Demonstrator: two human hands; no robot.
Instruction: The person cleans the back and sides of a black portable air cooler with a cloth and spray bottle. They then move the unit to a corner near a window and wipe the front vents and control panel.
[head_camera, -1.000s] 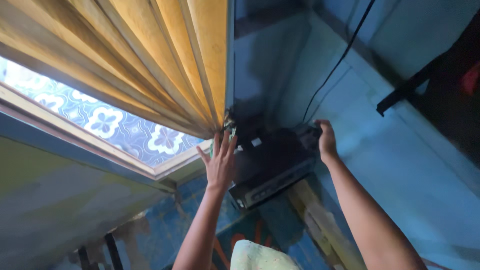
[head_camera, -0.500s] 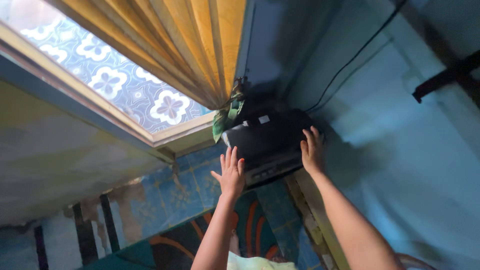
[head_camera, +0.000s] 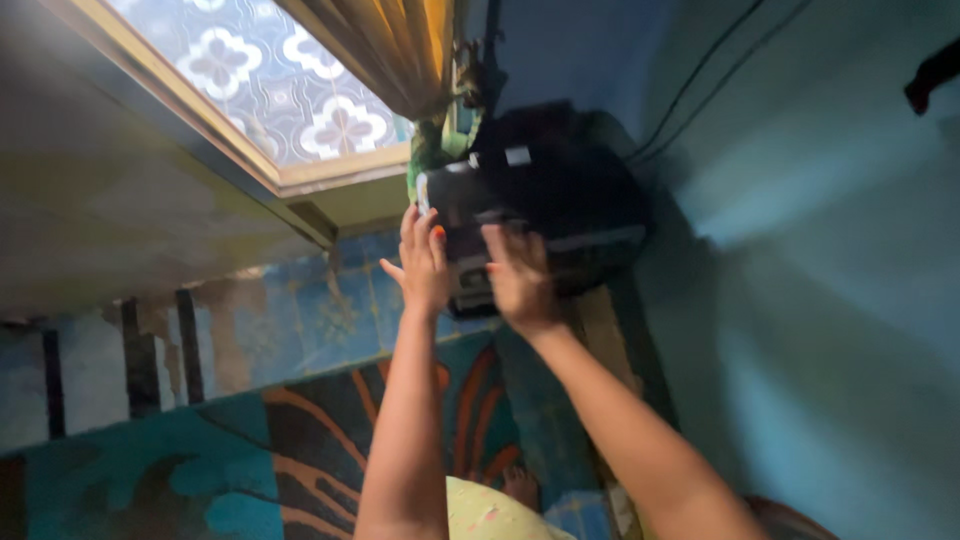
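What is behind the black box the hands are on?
Behind the black box are the blue wall corner, dark cables and the yellow curtain's gathered end. Its back face is hidden.

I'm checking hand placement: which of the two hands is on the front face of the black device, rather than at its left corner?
The right hand: it lies flat across the front of the black device. The left hand sits at the device's left corner, nearer the window.

Both forearms are bare with no sleeves, and the left hand (head_camera: 425, 265) has orange-painted fingernails.
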